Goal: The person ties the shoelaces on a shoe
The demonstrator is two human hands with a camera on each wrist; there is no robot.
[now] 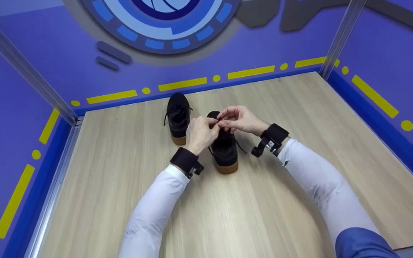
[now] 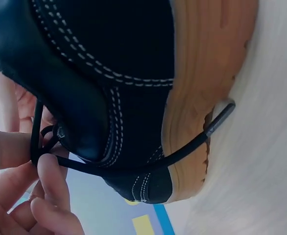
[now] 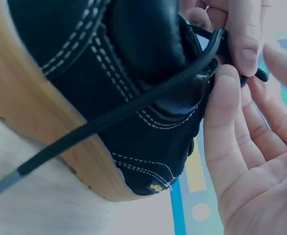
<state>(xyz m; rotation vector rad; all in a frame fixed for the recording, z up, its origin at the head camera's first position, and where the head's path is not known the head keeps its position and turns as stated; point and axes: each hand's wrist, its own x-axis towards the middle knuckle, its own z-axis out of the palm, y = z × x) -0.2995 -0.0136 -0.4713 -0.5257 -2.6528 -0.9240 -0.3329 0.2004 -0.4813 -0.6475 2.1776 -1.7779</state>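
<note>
A black shoe [image 1: 226,157] with a tan sole and white stitching stands upright on the wooden surface, toe pointing away. My left hand [image 1: 201,132] pinches its black shoelace [image 2: 133,170] above the tongue, between thumb and fingers. From the other side my right hand [image 1: 242,120] meets it, thumb and fingertips closed on the lace [image 3: 133,103] near the top eyelets. The lace bends around the left fingertips, and a short tip pokes out between the hands in the right wrist view. One long end with its aglet [image 2: 222,117] hangs down the shoe's side.
The matching black shoe [image 1: 178,113] stands to the left and farther back, its laces loose at both sides. Blue-purple panels [image 1: 278,46] with yellow marks enclose the wooden tabletop [image 1: 113,172] at the back and sides. A metal post [image 1: 341,39] rises at the back right corner.
</note>
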